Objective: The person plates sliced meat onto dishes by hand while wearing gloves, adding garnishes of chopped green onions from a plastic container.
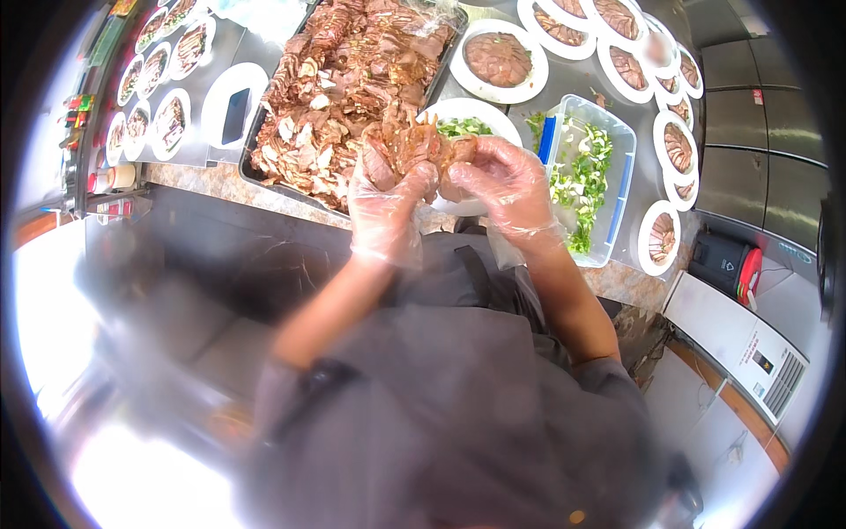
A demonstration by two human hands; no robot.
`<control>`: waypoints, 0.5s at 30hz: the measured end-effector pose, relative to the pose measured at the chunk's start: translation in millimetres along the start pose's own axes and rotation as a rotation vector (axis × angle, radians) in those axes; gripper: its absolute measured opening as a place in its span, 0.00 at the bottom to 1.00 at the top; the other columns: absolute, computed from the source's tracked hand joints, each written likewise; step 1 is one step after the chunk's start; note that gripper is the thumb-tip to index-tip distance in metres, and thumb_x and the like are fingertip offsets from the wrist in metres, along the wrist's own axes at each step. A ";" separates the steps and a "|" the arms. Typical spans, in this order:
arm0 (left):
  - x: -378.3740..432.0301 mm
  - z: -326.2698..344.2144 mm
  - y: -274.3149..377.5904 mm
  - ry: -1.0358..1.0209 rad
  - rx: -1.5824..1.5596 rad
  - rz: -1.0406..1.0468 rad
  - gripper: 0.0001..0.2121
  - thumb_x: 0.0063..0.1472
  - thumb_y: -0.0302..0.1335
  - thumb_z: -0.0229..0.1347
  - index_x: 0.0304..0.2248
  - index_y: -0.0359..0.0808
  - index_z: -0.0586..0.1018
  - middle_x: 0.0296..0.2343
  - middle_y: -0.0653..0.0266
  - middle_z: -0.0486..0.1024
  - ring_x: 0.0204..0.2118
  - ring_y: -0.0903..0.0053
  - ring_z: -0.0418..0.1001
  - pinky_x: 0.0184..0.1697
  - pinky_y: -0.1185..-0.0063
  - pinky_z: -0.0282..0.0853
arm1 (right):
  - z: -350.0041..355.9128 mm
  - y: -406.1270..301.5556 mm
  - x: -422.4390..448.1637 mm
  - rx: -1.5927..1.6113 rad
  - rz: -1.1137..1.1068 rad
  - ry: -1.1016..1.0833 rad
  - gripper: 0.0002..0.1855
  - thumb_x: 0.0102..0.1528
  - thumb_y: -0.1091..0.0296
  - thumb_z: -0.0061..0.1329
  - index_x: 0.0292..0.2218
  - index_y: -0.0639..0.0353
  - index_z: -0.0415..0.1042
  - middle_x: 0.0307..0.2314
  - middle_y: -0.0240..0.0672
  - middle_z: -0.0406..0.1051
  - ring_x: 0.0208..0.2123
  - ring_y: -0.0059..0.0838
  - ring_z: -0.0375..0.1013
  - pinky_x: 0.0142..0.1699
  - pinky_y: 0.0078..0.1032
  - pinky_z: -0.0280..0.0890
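Note:
Both hands wear clear plastic gloves and are raised in front of my body. A fanned cluster of sliced cooked meat [418,147] spans the space between them. My left hand [386,208] grips its left part, thumb on top. At the other end, my right hand [505,185] pinches the slices between thumb and fingers. Partly hidden behind the hands is a white plate [499,118] with chopped green herbs [462,127] on it. The large dark tray [291,188] to the left is heaped with sliced meat [357,79].
A clear plastic tub [605,248] of chopped greens [585,178] stands right of my hands. Beyond it are several plates of arranged meat [677,147]. More filled plates [172,124] sit at the left, near a white plate with a dark phone-like rectangle [236,116]. One meat-filled plate [499,59] lies ahead.

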State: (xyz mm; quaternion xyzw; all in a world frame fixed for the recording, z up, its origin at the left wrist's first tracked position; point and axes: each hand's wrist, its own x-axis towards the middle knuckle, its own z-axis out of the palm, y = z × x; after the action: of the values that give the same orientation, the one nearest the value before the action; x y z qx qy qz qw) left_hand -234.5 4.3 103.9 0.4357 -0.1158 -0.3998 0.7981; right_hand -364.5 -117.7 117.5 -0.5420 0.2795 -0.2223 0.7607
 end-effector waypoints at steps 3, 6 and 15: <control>0.9 3.0 -2.5 -0.017 0.052 -0.003 0.24 0.66 0.15 0.62 0.60 0.28 0.72 0.49 0.58 0.82 0.46 0.76 0.81 0.47 0.78 0.77 | -3.9 -5.2 1.6 0.069 0.107 0.012 0.15 0.64 0.77 0.61 0.52 0.70 0.78 0.40 0.33 0.80 0.43 0.21 0.78 0.52 0.23 0.73; 1.2 4.5 -2.7 -0.037 0.027 -0.010 0.25 0.65 0.13 0.62 0.61 0.28 0.71 0.50 0.56 0.81 0.49 0.74 0.81 0.52 0.75 0.78 | -8.3 -0.6 0.4 0.120 0.244 -0.004 0.14 0.65 0.76 0.60 0.51 0.69 0.79 0.39 0.32 0.81 0.42 0.21 0.78 0.51 0.24 0.74; 0.4 -5.1 -16.0 0.010 0.018 -0.111 0.26 0.64 0.10 0.61 0.60 0.28 0.71 0.52 0.56 0.80 0.53 0.71 0.81 0.57 0.72 0.78 | -26.4 20.8 0.6 0.063 0.135 0.089 0.13 0.67 0.74 0.57 0.51 0.66 0.79 0.41 0.33 0.82 0.43 0.22 0.79 0.54 0.25 0.72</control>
State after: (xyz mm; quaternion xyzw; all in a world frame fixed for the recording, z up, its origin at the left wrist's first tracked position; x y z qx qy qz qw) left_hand -240.1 2.3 88.2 0.4505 -0.0909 -0.4399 0.7715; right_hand -380.9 -130.1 90.9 -0.4873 0.3417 -0.2033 0.7775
